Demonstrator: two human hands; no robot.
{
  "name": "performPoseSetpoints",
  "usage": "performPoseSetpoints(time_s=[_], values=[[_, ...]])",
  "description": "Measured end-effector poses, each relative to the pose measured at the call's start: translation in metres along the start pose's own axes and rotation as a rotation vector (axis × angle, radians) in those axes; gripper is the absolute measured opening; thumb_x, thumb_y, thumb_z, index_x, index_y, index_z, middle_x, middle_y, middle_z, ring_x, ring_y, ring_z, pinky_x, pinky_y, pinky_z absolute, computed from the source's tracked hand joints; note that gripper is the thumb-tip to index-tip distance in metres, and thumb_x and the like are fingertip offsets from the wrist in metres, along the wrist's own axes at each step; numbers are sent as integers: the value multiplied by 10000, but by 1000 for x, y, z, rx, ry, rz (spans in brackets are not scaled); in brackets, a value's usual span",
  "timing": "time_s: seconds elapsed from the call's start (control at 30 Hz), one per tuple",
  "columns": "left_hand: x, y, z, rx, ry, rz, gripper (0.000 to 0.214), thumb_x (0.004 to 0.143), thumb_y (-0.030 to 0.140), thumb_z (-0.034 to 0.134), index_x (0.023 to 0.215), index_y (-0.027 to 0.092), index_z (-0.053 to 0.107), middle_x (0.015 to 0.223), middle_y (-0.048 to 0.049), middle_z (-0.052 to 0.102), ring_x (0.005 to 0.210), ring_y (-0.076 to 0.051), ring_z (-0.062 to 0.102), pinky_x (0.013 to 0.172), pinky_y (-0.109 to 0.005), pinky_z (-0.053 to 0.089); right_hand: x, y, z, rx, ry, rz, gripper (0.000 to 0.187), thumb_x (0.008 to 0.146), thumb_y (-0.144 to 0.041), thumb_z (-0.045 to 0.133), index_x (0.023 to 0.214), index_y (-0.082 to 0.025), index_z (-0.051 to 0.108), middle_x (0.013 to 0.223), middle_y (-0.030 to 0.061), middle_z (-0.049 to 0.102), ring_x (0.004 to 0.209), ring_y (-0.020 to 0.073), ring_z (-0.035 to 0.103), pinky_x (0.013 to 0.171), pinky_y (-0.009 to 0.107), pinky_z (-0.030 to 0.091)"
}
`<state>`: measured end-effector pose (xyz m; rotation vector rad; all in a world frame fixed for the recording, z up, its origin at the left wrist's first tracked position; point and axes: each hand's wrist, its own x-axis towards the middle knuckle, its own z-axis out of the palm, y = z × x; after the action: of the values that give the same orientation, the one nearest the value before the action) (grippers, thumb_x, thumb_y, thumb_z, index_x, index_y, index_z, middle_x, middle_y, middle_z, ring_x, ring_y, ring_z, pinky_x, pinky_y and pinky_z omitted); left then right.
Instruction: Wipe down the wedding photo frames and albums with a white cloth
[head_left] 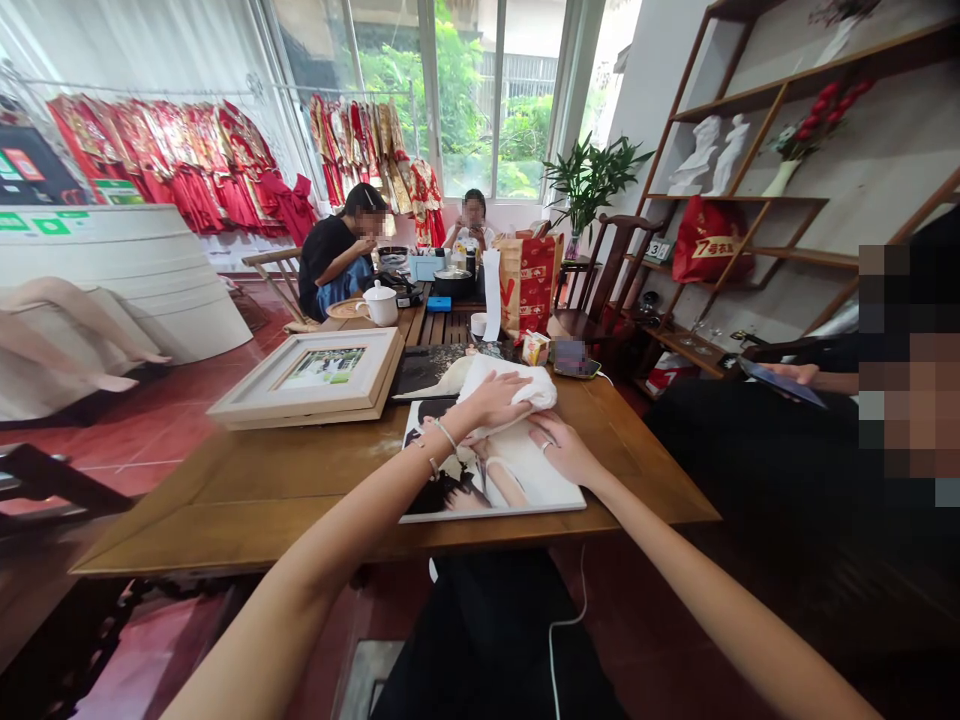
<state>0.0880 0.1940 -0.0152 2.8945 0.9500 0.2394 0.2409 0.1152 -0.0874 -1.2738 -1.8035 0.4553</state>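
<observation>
The print (541,490) lies just inside the table's (262,480) near edge. The left hand (495,402) presses a bunched cloth (543,388) on the print's far part, fingers extended; the right hand (566,448) rests at its right edge, whether pinching I can't tell. Wiping seems in hand; another pass would call for light, even pressure.

Daylight through tall windows (466,115), red tiled floor (154,425), pale wall (654,70), brown wooden shelving (825,78).

A table (262,490) bears a frame (386,375) and photo (502,477).
</observation>
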Motion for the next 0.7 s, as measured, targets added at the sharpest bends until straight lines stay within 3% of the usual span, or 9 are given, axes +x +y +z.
performPoseSetpoints(time_s=[0.17,0.33,0.5,0.7], values=[[-3,2,1,-1,13,-6,456,898,337,336,1288,140,467,1366,-108,473,1259,-239,403,1037,-421,294,0,0,1,18,8,4,299,803,-228,494,1053,-195,654,1177,99,611,1143,255,533,1020,446,367],[-41,8,-1,28,17,-27,513,889,345,354,1363,150,371,1427,-115,388,1316,-284,308,1042,-495,269,0,2,0,93,-9,-45,399,782,-179,484,1159,-223,607,1286,78,557,1222,241,480,1054,437,341],[-94,46,4,113,-9,-73,662,824,408,460,1428,240,247,1496,-113,243,1362,-357,170,1027,-620,191,-1,7,-1,117,-27,-52,500,727,-120,476,1194,-251,597,1338,43,523,1286,235,415,1096,447,290],[-139,95,18,163,2,-33,843,748,525,513,1452,237,151,1524,-145,112,1369,-415,32,1021,-674,73,-1,10,1,140,-30,-24,413,775,-209,517,1176,-238,616,1323,76,536,1281,237,425,1099,467,282]])
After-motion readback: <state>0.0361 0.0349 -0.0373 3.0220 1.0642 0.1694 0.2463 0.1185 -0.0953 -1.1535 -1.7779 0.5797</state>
